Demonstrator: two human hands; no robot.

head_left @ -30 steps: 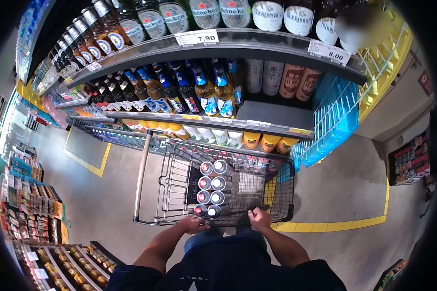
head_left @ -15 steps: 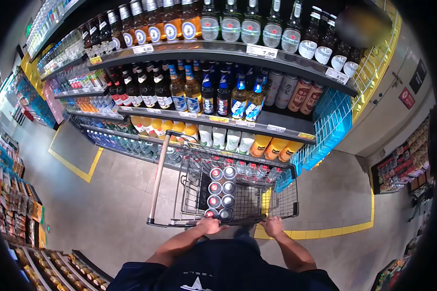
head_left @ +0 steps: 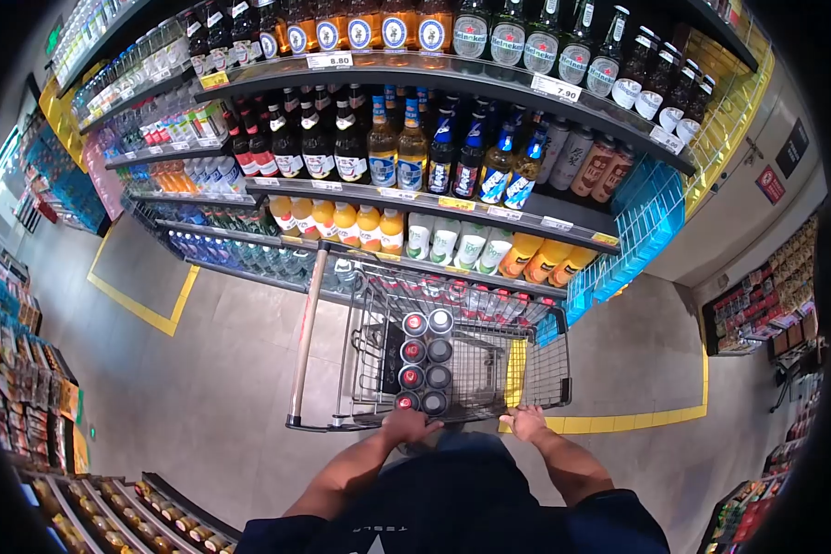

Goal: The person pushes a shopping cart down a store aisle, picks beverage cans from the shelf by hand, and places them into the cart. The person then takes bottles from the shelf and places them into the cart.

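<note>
A wire shopping cart (head_left: 462,420) stands sideways in front of me, its long push handle (head_left: 308,328) at the left end. My left hand (head_left: 408,426) is closed over the near side rim of the basket, thumb pointing right. Farther right along the same rim, my right hand (head_left: 526,423) also grips, some fingers hooked over the edge. Inside the basket are two rows of cans: one with red tops (head_left: 412,351), the other with grey or white tops (head_left: 439,351). Both hands touch only the cart.
Beyond the cart rises a drinks shelf (head_left: 360,189) with beer bottles (head_left: 512,42), orange juice bottles (head_left: 344,224) and tall cans (head_left: 572,159). Blue wire racking (head_left: 632,231) closes its right end. Yellow floor tape (head_left: 632,422) runs at right; snack racks (head_left: 28,388) stand left.
My view has shifted, so the shelf appears lower and farther right. The cart sits slightly closer to the shelf's lower tier in view. Both hands stay on the rim.
</note>
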